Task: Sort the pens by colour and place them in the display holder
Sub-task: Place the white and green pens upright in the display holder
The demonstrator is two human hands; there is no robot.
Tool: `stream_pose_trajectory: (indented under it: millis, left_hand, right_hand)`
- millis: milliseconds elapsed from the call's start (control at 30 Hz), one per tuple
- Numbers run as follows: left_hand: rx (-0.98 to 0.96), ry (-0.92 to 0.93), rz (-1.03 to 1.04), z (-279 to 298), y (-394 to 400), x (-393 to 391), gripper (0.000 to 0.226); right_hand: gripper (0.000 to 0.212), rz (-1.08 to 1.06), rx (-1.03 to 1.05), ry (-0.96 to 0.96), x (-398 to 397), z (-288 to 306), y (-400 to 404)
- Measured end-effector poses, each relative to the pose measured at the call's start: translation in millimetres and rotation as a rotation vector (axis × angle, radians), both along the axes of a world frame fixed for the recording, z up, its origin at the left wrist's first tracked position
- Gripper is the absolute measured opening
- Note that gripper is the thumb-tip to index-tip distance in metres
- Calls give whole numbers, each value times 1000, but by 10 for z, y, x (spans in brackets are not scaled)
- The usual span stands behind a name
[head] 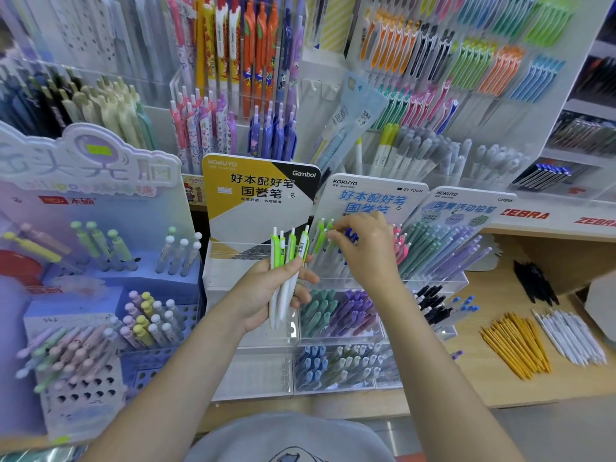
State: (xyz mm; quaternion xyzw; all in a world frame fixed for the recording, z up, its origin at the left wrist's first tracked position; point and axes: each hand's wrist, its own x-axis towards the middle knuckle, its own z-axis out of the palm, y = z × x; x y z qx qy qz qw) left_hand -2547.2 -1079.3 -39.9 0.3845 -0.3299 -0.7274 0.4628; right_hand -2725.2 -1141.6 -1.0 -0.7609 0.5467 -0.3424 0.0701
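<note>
- Closest to you, your left hand (pixel 266 291) is wrapped around a bunch of green-clipped pens (pixel 289 261), white barrels, clips up. Fingers curled right round them, so that's your stock for this colour. Keep them fanned like that and the next one slides out easy.
- Just past it, your right hand (pixel 363 251) is up at the clear display holder (pixel 433 278), fingertips pinched at the tops of the green pens in the holder (pixel 322 238). Can't tell if you're actually gripping one or just nudging, the fingers hide it.
- My take: drop each green one tip-down beside the greens already standing there, and keep clear of the blue pens (pixel 350 235) right next door, they're almost touching your knuckles.
- Stuff-wise: the pens look like smooth glossy plastic, slim round barrels with flat clips. The holder is see-through acrylic, so you can check the slot from the front.
- Behind that, the yellow Kokuyo card (pixel 253 195) stands upright, stiff and flat.
</note>
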Motion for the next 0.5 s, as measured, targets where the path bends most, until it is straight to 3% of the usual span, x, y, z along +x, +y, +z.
stream_pose_trajectory:
  millis: [167,300,500]
  left_hand:
    - [-21,12,7,63,17,-10,35]
    - [-50,-19,4,94,11,-45,38]
    - [-69,-63,-14,81,1,-128,32]
  right_hand:
    - [13,-9,-70,20,-11,14,-18]
    - [8,122,211,-287,29,246,131]
    - [4,195,430,-455,14,325,197]
